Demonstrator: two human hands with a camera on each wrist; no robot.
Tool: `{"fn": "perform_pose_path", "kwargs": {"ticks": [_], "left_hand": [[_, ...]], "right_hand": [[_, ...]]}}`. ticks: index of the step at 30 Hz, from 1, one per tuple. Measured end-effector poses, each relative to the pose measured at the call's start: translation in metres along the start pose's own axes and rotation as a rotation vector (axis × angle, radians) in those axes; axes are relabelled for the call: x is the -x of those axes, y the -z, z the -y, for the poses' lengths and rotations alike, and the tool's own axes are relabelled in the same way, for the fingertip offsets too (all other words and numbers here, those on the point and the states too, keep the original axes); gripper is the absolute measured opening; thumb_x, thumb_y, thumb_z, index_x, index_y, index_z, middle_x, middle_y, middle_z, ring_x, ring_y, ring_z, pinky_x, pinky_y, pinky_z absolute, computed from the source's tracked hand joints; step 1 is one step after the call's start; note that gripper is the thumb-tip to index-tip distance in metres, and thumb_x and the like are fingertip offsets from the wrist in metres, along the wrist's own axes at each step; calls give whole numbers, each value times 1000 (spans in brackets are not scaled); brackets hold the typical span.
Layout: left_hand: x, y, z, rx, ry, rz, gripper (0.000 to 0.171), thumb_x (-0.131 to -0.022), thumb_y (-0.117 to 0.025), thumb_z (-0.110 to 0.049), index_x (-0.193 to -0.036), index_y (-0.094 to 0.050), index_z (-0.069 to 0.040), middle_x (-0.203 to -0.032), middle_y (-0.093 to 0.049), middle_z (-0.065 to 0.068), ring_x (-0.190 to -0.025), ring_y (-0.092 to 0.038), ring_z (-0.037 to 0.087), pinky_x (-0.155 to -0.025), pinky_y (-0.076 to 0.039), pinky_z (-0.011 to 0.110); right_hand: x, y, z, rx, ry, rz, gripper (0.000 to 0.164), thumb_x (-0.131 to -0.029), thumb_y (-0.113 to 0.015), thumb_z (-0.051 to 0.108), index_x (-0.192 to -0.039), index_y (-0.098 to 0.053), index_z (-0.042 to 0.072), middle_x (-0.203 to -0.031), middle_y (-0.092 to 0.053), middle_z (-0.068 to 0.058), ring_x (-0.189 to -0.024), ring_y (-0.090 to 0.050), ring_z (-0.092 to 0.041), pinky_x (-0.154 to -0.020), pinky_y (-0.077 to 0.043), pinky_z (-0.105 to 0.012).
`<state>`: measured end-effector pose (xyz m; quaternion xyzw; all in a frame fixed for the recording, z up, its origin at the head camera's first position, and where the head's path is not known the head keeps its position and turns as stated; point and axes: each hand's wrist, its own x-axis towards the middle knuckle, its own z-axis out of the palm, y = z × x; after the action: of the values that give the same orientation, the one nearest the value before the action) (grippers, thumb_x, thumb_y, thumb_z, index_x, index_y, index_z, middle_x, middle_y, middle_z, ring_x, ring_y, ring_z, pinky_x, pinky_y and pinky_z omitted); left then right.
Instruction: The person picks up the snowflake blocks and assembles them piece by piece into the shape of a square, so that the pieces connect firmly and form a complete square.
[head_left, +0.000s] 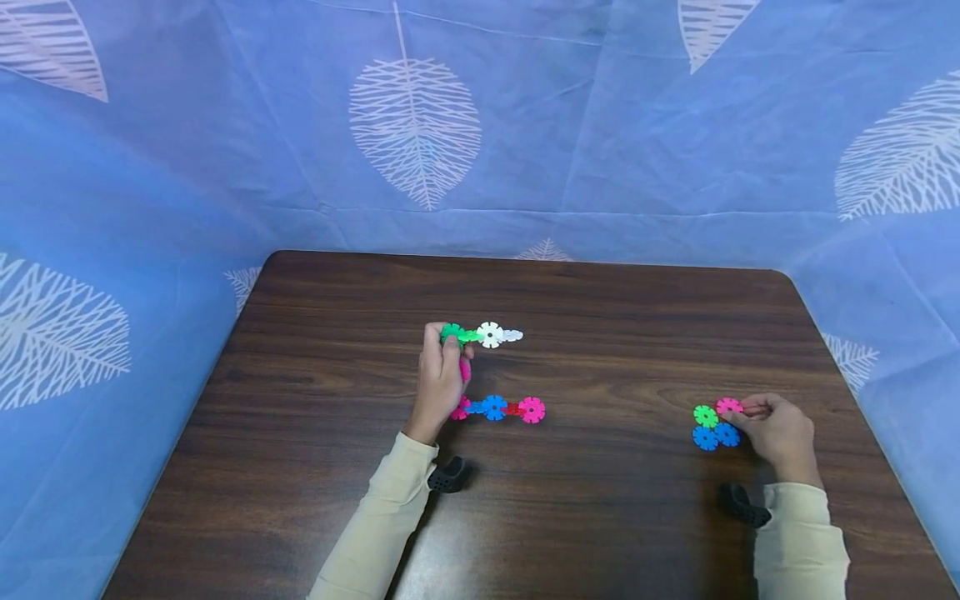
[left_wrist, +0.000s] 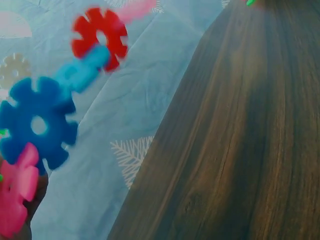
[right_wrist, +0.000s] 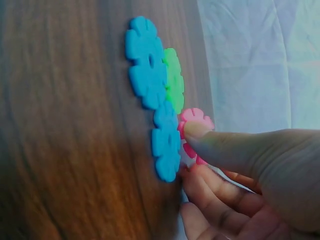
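Observation:
My left hand [head_left: 437,385] grips a chain of interlocking notched plastic discs, raised over the table. Its upper arm runs rightward from a green disc [head_left: 452,334] to a white disc [head_left: 491,335]. Along the lower arm are a blue disc [head_left: 494,407], red piece [left_wrist: 100,37] and pink end disc [head_left: 532,410]. Part of the chain is hidden behind the fingers. On the right, my right hand [head_left: 780,433] pinches a pink disc [right_wrist: 196,122] between thumb and fingers. Beside it lie a loose green disc [head_left: 705,416] and two blue discs [head_left: 705,438].
The dark wood-grain table [head_left: 600,358] has rounded far corners. Blue cloth with white leaf prints [head_left: 415,125] hangs behind it and along both sides. A black band [head_left: 450,475] shows at the left wrist, another black band [head_left: 744,505] at the right.

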<state>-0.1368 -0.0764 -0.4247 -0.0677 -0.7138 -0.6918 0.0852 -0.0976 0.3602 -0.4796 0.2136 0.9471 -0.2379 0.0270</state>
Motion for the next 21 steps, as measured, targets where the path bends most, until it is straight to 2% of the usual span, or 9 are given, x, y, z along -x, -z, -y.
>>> {"fn": "perform_pose_path", "kwargs": {"ticks": [4,7,10,13,15,17,19,21], "left_hand": [[-1,0,1,25,-33,7,19,-98,-29,2,-115,-37,8,-81,-57,32,-41,-39,5,-37,-35,18],[-1,0,2,5,-53,11,28,-98,-29,4,-123,-41,5,-85,-61,31,-40,-39,6,-37,-35,18],[-2,-1,3,3,-59,16,29,-98,-28,4,-122,-44,5,-88,-63,30,-40,-40,5,-38,-35,17],[-1,-1,3,37,-42,25,25,-99,-27,3,-118,-42,9,-90,-61,33,-40,-39,4,-37,-33,17],[-1,-1,3,65,-28,25,23,-100,-27,1,-117,-41,10,-91,-58,34,-39,-38,4,-36,-32,17],[-1,-2,2,76,-16,19,22,-100,-30,-1,-116,-40,10,-78,-54,31,-38,-37,4,-35,-31,18],[0,-2,1,57,-20,14,21,-99,-37,-3,-116,-40,9,-71,-49,21,-41,-38,3,-38,-33,18],[0,-2,0,23,-37,10,24,-96,-48,-3,-116,-41,9,-71,-48,11,-46,-40,3,-43,-36,17]], "right_hand": [[1,1,-1,-21,-34,-2,45,-88,-67,34,-101,-56,-7,-87,-63,-25,-73,-55,-26,-73,-37,-46],[1,2,-2,-18,-35,-3,44,-88,-67,33,-100,-55,-7,-85,-64,-23,-73,-54,-26,-68,-37,-41],[1,3,-3,-13,-34,5,41,-87,-68,31,-100,-54,-6,-84,-63,-22,-75,-52,-27,-61,-36,-35],[1,5,-4,-10,1,-11,33,-88,-67,24,-96,-54,-6,-80,-64,-21,-72,-52,-26,-66,-37,-41],[1,6,-4,-15,27,-36,28,-88,-67,18,-94,-55,-6,-76,-65,-19,-65,-52,-19,-75,-35,-48],[2,8,-3,-23,51,-67,26,-88,-66,17,-93,-56,-6,-71,-66,-16,-58,-48,-7,-81,-31,-52],[2,9,1,-46,55,-90,28,-88,-67,20,-94,-56,-6,-68,-66,-12,-53,-43,4,-79,-32,-48],[4,11,8,-60,65,-110,32,-88,-67,26,-95,-57,-4,-66,-66,-7,-52,-39,10,-73,-35,-39]]}}
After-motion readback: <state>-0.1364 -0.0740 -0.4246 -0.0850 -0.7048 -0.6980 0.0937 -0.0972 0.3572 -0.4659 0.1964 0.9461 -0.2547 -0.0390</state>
